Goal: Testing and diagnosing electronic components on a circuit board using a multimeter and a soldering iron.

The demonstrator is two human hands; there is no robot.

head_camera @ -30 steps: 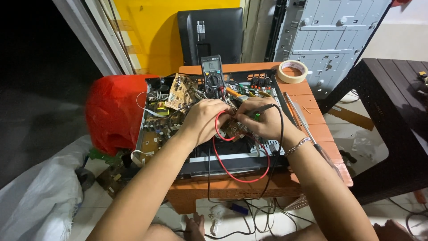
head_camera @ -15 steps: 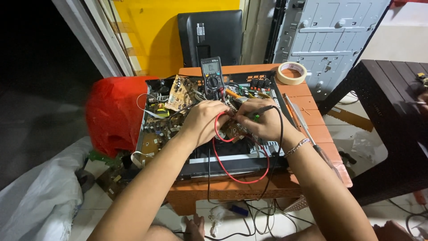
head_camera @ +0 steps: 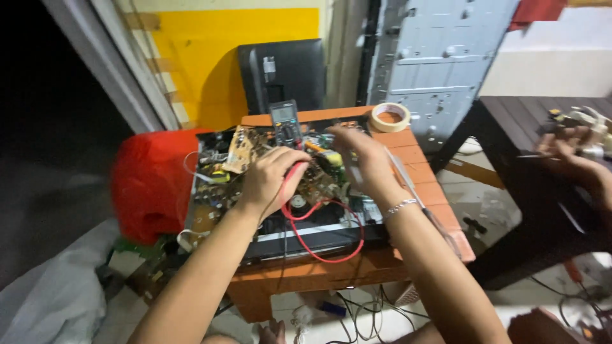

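An opened electronics chassis [head_camera: 322, 237] with circuit boards [head_camera: 224, 167] lies on an orange wooden table [head_camera: 426, 167]. My left hand [head_camera: 269, 179] rests on the boards, shut on a red test probe [head_camera: 292, 173]. Its red lead [head_camera: 331, 253] loops over the chassis' front edge. A dark multimeter [head_camera: 285, 121] stands at the back of the boards. My right hand [head_camera: 362, 158], with a bracelet at the wrist, hovers over the right part of the boards. Its fingers stretch toward the multimeter, and I see nothing in it through the blur.
A tape roll [head_camera: 390, 116] sits at the table's back right corner. A red bag [head_camera: 148, 186] hangs at the left. A black monitor [head_camera: 280, 69] and a grey metal panel [head_camera: 440, 51] stand behind. Another person's hand [head_camera: 570, 158] works at a dark table [head_camera: 529, 124]. Cables [head_camera: 357, 311] lie on the floor.
My right hand has lifted away from my left and moved back and to the right over the boards. The left hand stays on the board with the red probe. The camera view shifted right.
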